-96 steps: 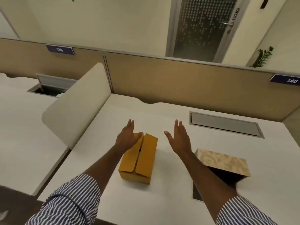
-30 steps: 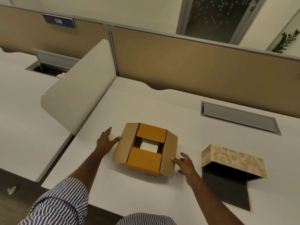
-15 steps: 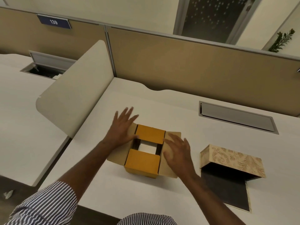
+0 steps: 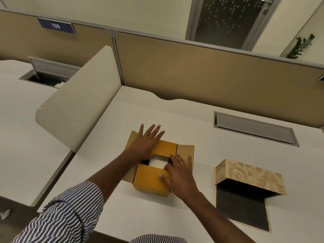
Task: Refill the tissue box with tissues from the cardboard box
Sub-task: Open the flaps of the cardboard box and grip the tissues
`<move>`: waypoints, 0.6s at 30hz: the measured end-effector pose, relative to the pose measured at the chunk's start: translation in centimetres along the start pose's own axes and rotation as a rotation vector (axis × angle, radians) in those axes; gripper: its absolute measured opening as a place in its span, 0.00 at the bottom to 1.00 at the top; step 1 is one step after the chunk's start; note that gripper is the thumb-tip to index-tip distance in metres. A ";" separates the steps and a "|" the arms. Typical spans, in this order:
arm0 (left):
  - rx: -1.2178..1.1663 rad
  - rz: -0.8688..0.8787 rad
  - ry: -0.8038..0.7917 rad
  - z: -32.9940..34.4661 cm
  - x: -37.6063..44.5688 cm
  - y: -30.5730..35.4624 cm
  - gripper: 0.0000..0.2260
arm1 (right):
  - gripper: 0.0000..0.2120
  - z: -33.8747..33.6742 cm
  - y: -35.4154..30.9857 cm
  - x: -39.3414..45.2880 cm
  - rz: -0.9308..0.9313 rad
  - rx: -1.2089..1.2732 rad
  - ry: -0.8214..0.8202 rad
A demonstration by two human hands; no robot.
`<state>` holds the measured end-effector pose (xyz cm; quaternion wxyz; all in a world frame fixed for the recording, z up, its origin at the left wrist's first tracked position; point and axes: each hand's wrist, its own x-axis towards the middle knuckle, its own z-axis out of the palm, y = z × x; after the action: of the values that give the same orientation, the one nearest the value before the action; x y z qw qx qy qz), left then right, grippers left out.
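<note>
Cardboard box (image 4: 149,183) flaps open upward, left hand (image 4: 146,143), right hand (image 4: 178,174), fingers spread flat on flaps

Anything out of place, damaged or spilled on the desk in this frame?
Nothing spilled or damaged. The cardboard box sits with its flaps spread, both hands, left and right, flat on it, white tissues showing inside. The patterned tissue box lies open, its dark inner panel folded out flat, consistent with refilling.
</note>
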<state>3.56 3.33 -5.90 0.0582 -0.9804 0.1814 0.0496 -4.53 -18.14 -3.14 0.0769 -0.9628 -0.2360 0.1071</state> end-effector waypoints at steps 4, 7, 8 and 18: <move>-0.033 0.004 0.043 -0.7 0.1 -0.3 0.45 | 0.20 -1.0 -0.6 -0.9 -0.016 0.106 0.082; -0.064 -0.022 0.122 -1.5 0.2 -0.8 0.41 | 0.18 -1.1 -1.3 -2.2 -0.028 0.194 0.082; -0.063 -0.026 0.148 -1.7 0.3 -1.0 0.41 | 0.18 -1.0 -1.6 -2.8 -0.036 0.221 0.068; -0.163 -0.404 0.067 -3.0 4.2 -1.8 0.47 | 0.29 1.5 -3.1 -5.1 -0.084 0.127 -0.084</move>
<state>8.39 3.13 -3.22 -0.0184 -0.9994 -0.0217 0.0188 -10.64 -17.63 -3.06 0.1322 -0.9399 -0.2719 0.1587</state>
